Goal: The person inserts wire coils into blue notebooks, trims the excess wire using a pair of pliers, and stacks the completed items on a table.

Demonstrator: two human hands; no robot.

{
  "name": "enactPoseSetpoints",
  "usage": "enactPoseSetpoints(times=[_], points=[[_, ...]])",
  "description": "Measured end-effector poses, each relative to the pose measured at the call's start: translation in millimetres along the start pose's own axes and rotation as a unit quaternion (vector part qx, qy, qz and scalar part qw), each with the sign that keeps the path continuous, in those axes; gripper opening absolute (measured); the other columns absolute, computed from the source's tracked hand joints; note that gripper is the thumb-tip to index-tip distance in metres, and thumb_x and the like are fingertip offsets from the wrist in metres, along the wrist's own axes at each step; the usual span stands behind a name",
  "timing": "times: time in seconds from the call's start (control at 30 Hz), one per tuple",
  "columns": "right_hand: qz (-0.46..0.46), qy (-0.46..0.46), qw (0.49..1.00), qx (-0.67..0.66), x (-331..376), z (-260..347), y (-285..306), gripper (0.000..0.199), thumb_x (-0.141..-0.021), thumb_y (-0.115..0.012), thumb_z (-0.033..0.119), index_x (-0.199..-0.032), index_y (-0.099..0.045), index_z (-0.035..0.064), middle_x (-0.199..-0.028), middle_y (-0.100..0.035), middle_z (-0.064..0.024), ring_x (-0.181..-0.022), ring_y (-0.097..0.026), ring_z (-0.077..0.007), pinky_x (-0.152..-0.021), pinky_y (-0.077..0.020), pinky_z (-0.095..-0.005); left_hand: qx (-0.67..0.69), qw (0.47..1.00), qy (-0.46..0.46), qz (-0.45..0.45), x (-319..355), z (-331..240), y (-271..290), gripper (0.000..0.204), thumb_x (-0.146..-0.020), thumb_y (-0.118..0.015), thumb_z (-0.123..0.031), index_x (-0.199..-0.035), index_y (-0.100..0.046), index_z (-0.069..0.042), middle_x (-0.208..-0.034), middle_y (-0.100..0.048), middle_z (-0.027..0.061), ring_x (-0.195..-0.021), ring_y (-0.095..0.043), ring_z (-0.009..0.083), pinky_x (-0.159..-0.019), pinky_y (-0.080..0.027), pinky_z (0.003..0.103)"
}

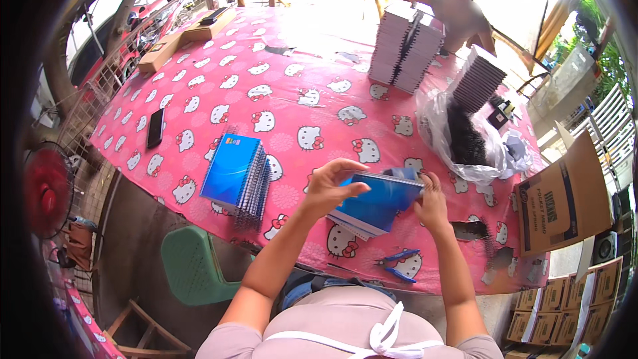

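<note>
A blue-covered spiral notebook (375,205) is between my hands near the table's front edge, its wire-bound side away from me. My left hand (332,189) is at its far left corner, thumb over the cover and fingers bent round the far edge. At the right end, my right hand (432,203) has its fingers closed around the notebook's edge. Blue-handled pliers (399,264) lie on the tablecloth, nearer to me. To the left stands a stack of blue spiral notebooks (232,169), with coils facing right.
The pink patterned tablecloth (306,110) has torn patches. Tall notebook stacks (405,50), another stack (477,80) and a plastic bag with dark bristly contents (465,139) stand far right. A phone (155,127) lies left. An open carton (565,199) borders the right edge. Another person (462,16) is beyond the table.
</note>
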State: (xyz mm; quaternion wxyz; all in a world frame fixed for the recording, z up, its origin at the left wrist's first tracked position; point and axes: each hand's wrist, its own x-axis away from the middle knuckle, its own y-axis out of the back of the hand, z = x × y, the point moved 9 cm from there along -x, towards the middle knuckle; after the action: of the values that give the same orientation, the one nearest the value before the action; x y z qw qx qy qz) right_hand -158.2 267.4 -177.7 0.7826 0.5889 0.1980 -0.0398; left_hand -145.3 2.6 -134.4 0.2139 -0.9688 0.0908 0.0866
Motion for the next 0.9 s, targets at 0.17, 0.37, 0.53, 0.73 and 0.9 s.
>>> enactPoseSetpoints(times=[0.17, 0.37, 0.53, 0.73, 0.9], points=[[0.12, 0.104, 0.967, -0.197, 105, 44, 20, 0.074, -0.07, -0.079, 0.02, -0.134, -0.044, 0.0054, -0.138, -0.041, -0.021, -0.128, -0.04, -0.0389, -0.104, -0.032, -0.0498, -0.235, 0.918, -0.317, -0.036, 45, -103, -51, 0.021, -0.076, -0.075, 0.006, -0.094, -0.066, -0.002, -0.093, -0.069, 0.0111, -0.087, -0.066, 0.018, -0.075, -0.055, 0.03], [0.148, -0.018, 0.981, -0.123, 157, 56, 12, 0.047, -0.078, -0.074, 0.026, -0.118, -0.059, 0.008, -0.108, -0.059, -0.0141, -0.106, -0.054, -0.0348, -0.097, -0.0378, -0.0483, -0.387, 0.886, -0.253, 0.039, 75, -45, -62, 0.024, -0.073, -0.076, 0.005, -0.094, -0.066, -0.001, -0.096, -0.07, 0.0134, -0.086, -0.068, 0.0212, -0.07, -0.056, 0.029], [0.047, -0.036, 0.948, -0.314, 98, 111, 90, 0.045, -0.08, -0.073, 0.022, -0.119, -0.058, 0.0055, -0.105, -0.057, -0.015, -0.098, -0.055, -0.0317, -0.083, -0.0456, -0.0421, -0.381, 0.895, -0.229, -0.039, 81, -37, -51, 0.023, -0.07, -0.08, 0.002, -0.09, -0.067, 0.0, -0.103, -0.068, 0.0155, -0.085, -0.069, 0.0205, -0.072, -0.057, 0.028], [0.091, -0.038, 0.926, -0.365, 78, 125, 84, 0.038, -0.086, -0.069, 0.021, -0.117, -0.058, 0.0017, -0.102, -0.061, -0.0117, -0.089, -0.059, -0.0224, -0.075, -0.0493, -0.0327, -0.35, 0.904, -0.242, -0.037, 80, -35, -54, 0.025, -0.069, -0.075, 0.007, -0.091, -0.069, 0.0, -0.097, -0.069, 0.0136, -0.084, -0.069, 0.0244, -0.071, -0.056, 0.031], [0.331, -0.276, 0.5, -0.751, 113, 130, 17, 0.032, -0.093, -0.063, 0.019, -0.115, -0.058, -0.0036, -0.097, -0.065, -0.0075, -0.086, -0.061, -0.013, -0.077, -0.0488, -0.0272, -0.349, 0.887, -0.3, -0.024, 87, -57, -51, 0.026, -0.068, -0.073, 0.011, -0.092, -0.069, 0.0, -0.096, -0.069, 0.0133, -0.083, -0.068, 0.0256, -0.07, -0.055, 0.032]])
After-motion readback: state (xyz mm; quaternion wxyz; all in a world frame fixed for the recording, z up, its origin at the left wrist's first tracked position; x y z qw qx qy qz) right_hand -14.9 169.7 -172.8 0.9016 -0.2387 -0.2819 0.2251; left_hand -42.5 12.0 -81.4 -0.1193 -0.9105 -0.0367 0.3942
